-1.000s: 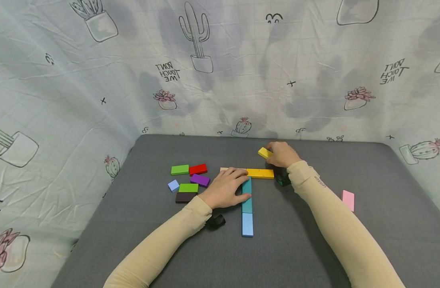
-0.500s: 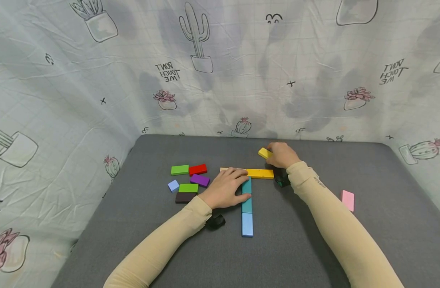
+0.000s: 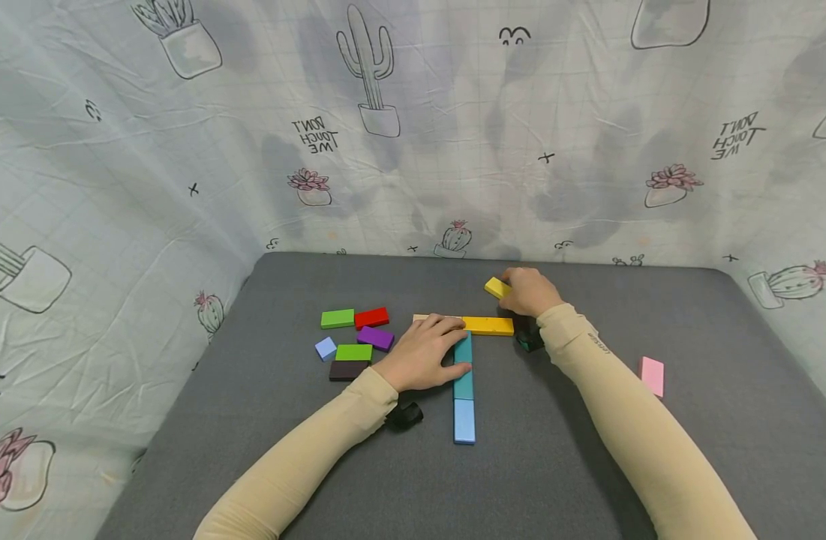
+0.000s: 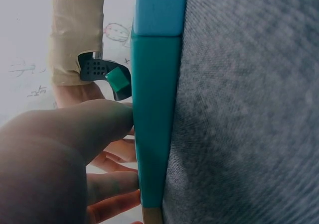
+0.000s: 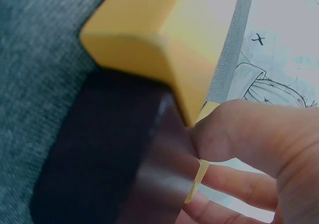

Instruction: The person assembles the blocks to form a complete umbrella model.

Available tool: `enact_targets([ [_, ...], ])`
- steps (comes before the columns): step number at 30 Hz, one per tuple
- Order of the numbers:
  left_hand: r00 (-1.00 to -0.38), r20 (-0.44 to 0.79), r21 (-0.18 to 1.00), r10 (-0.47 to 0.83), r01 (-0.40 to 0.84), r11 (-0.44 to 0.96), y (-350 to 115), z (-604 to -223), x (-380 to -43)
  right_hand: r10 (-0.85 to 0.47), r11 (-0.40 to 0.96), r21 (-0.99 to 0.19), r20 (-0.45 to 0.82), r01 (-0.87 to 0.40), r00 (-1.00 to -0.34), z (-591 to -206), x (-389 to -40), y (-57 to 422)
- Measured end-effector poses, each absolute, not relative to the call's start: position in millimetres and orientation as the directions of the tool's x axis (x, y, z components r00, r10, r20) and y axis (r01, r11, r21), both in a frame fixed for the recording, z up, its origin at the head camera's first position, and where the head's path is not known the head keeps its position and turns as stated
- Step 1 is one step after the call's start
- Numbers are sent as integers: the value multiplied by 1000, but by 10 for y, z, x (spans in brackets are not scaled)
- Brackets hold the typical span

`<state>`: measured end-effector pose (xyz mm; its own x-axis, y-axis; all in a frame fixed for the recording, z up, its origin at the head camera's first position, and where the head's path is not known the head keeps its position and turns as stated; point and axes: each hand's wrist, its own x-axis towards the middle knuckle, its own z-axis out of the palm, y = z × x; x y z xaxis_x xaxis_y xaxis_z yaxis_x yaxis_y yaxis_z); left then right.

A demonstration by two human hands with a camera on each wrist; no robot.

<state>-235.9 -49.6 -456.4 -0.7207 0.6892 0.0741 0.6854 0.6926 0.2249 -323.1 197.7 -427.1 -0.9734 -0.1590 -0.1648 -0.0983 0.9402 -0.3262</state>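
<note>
On gray fabric, the right hand pinches a yellow rectangular block beyond an amber bar; the left hand, fingers loosely spread, touches a smooth teal bar, where light pressure should prevent shifting.

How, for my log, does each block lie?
Yellow block: in right hand
Teal block: under left hand
Blue block: flat
Orange block: flat
Beige block: flat
Pink block: flat
Red block: flat
Purple block: flat
Green blocks: flat
Small block: askew
Brown block: flat
Dark block: beside orange
</note>
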Motion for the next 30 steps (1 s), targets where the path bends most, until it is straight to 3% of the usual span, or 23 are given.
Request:
enact_targets([
  [30,-719,74,225,691,687,691,-496,-4558,-2358,-162,938,-329,-135,-110,-977,-4271,-3194,1985],
])
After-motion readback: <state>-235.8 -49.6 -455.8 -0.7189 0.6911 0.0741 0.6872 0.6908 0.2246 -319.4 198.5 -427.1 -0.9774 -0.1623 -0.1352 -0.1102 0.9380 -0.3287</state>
